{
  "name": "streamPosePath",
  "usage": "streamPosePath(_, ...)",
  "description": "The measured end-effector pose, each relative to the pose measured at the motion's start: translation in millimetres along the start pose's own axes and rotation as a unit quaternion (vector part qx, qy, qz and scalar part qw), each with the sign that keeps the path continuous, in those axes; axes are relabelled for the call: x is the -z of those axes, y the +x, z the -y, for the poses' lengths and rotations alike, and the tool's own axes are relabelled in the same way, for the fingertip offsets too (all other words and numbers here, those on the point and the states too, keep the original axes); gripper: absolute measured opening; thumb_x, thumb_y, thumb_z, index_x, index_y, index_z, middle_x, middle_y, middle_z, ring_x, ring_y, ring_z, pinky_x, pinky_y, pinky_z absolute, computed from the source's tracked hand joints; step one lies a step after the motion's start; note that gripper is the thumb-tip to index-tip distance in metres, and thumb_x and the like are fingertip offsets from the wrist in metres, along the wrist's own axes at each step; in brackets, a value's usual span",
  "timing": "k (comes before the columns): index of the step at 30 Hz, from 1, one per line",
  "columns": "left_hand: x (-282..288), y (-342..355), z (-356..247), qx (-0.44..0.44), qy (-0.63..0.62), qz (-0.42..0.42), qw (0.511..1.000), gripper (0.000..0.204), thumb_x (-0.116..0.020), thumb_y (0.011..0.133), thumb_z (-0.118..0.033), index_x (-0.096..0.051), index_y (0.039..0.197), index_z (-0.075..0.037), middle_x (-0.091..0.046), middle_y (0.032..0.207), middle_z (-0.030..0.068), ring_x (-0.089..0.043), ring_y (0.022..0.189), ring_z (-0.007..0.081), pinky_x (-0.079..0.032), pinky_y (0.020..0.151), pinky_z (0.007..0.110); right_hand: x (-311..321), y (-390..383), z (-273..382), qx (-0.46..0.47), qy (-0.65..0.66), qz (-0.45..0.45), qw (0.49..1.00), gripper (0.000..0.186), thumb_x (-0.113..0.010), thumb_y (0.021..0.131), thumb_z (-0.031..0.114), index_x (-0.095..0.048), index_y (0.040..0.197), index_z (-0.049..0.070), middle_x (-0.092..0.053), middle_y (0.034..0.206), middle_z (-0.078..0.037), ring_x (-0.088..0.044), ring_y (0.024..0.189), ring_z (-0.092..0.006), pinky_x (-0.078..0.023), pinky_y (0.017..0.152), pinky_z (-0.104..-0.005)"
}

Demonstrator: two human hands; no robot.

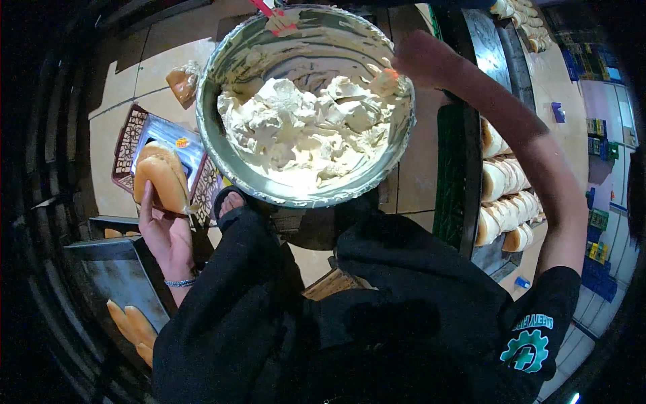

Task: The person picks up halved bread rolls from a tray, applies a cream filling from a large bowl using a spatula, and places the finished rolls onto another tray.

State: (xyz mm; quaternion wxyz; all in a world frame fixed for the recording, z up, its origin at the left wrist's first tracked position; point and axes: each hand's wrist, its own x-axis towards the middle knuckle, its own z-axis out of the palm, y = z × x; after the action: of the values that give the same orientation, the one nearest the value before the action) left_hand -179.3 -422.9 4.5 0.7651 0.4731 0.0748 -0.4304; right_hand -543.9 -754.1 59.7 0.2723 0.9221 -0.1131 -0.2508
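Note:
My left hand [168, 236] is wrapped around a soft golden bread bun [160, 176], holding it left of the bowl. A large round bowl [204, 128] stands in front of me with pale, fluffy cream [303, 128] heaped inside and smeared up its wall. At the bowl's right rim, my right hand [420, 59] is closed. A small orange piece [390, 73] with cream on it shows beside its fingers; what it belongs to is hidden. A red-handled spatula or brush [281, 25] leans at the far left rim.
A brown patterned basket [128, 145] with a packet in it sits on the tiled floor, near a cream-smeared bun piece [183, 84]. Metal trays with buns [134, 326] stand at lower left. Rows of buns [508, 192] line a tray on the right.

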Motion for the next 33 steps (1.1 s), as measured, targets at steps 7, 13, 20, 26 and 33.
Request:
streamPosePath(7,10,-3,-6,-0.005,-0.009,0.010,1.000,0.037,-0.059,0.095,-0.013,-0.052,0.129,0.000,-0.059,0.128,0.0121,-0.055,0.121,0.0257,-0.041,0.107,0.043,10,-29,16,-0.001,0.101,0.105,0.989,0.008,-0.067,0.071,0.013,-0.069,0.076,0.007,-0.066,0.077,-0.010,-0.067,0.088,-0.0262,-0.054,0.077,-0.0401)
streamPosePath(13,12,-4,-7,-0.001,-0.006,0.020,1.000,0.036,-0.060,0.095,-0.014,-0.053,0.127,-0.001,-0.060,0.127,0.0119,-0.056,0.120,0.0253,-0.041,0.107,0.043,12,-49,45,-0.031,0.187,0.057,0.980,0.010,-0.066,0.072,0.013,-0.070,0.075,0.004,-0.069,0.077,-0.016,-0.070,0.077,-0.0306,-0.057,0.070,-0.0411)
streamPosePath(20,18,2,-8,-0.008,-0.001,0.027,1.000,0.038,-0.059,0.095,-0.014,-0.052,0.129,0.001,-0.060,0.127,0.0132,-0.056,0.120,0.0255,-0.042,0.106,0.042,17,-42,86,-0.037,0.300,0.117,0.946,0.013,-0.062,0.076,0.014,-0.069,0.079,0.003,-0.067,0.079,-0.019,-0.068,0.079,-0.0347,-0.055,0.072,-0.0440)
streamPosePath(26,4,-7,-7,0.013,-0.006,-0.009,1.000,0.040,-0.059,0.095,-0.018,-0.053,0.130,-0.001,-0.057,0.132,0.0121,-0.053,0.123,0.0266,-0.040,0.107,0.045,2,-18,112,-0.011,0.481,0.075,0.873,0.018,-0.057,0.081,0.016,-0.067,0.079,0.002,-0.064,0.076,-0.021,-0.065,0.073,-0.0390,-0.051,0.071,-0.0453)
streamPosePath(33,11,-5,-8,-0.008,0.006,0.028,1.000,0.039,-0.059,0.095,-0.015,-0.053,0.130,0.000,-0.058,0.130,0.0123,-0.055,0.121,0.0267,-0.041,0.107,0.044,6,-8,123,-0.038,0.595,0.026,0.803,0.029,-0.062,0.086,0.023,-0.063,0.079,-0.006,-0.059,0.069,-0.025,-0.062,0.067,-0.0366,-0.046,0.066,-0.0441)
